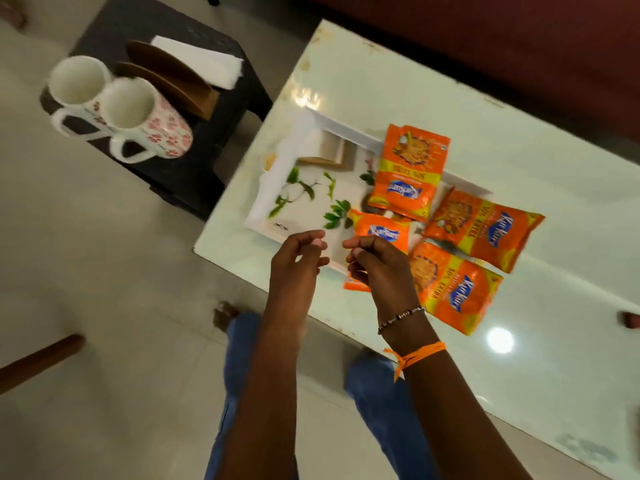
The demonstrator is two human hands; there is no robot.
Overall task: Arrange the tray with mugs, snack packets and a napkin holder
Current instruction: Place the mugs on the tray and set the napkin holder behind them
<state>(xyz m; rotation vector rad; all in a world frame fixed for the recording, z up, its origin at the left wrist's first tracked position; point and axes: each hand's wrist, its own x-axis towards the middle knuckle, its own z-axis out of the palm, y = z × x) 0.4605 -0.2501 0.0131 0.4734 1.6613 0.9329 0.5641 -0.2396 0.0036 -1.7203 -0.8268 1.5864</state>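
Observation:
A white tray (263,227) with a green leaf print lies on the glass table (519,150). Several orange snack packets lie on and around its right part: one (408,168) on the tray, one (481,226) to the right, one (450,285) nearer me, and one (381,230) partly under my right hand. Two floral mugs (76,84) (138,112) stand on a black stool (214,140) at the left, beside a wooden napkin holder (173,81) and white napkins (201,60). My left hand (298,258) and right hand (374,261) hover over the tray's near edge, fingers loosely curled, holding nothing.
A blurred wooden-edged thing (329,150) sits at the tray's far corner. A dark red sofa (485,46) runs behind the table. My legs in blue jeans (377,393) stand on the pale tiled floor (104,271) between stool and table.

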